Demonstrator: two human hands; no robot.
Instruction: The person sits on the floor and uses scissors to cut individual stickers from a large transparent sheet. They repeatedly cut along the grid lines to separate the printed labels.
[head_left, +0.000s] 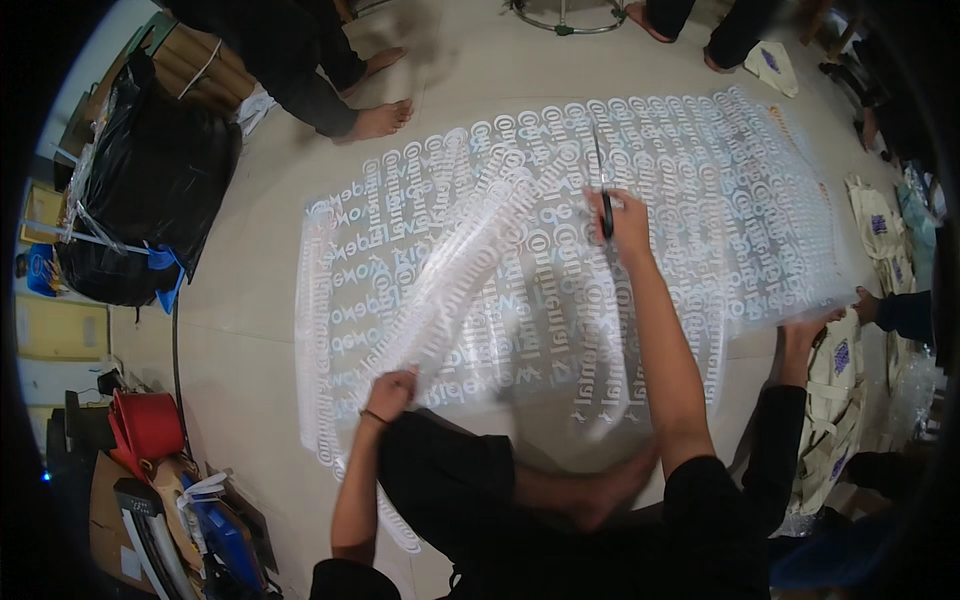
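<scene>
Clear film printed with rows of white lettering (660, 247) spreads over the tiled floor before me. My left hand (391, 394) grips the lower end of a cut film strip (465, 262), which slants up to the right over the sheet. In my right hand (622, 217) is a pair of black-handled scissors (607, 214), their blades pointing away from me above the sheet; whether the blades are apart I cannot tell. More narrow strips (315, 330) lie at the sheet's left side.
Another person's hand (814, 322) is at the sheet's right edge, near cream tote bags (829, 382). A person's bare feet (382, 120) stand beyond the sheet. Black plastic bags (161, 165), a red container (150, 424) and cardboard are at the left.
</scene>
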